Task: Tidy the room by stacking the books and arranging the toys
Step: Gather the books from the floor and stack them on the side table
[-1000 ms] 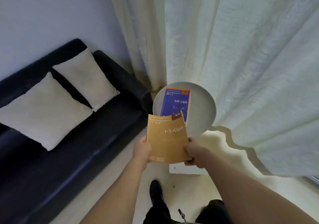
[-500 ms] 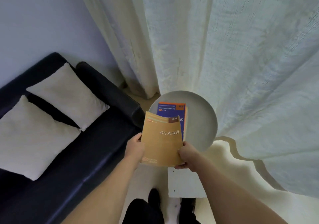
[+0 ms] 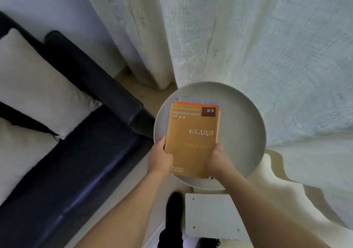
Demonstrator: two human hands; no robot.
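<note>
Orange book [image 3: 192,140] lengthwise away (title upright)

1. This is a home living room, seen from above by a person standing in a corner of it.
2. A dark sofa [image 3: 80,152] with a padded armrest runs along the pale wall [image 3: 47,4], and two cream cushions [image 3: 38,87] lie on its seat.
3. Long, pale, textured curtains [image 3: 248,37] hang to the floor [image 3: 152,98] and pool there in folds, as at a household window.
4. A small round grey side table [image 3: 246,133] stands between the sofa's armrest and the curtains, with books [image 3: 191,133] on it.
5. A white block-like piece [image 3: 212,215] sits on the light floor just below the table.
</note>
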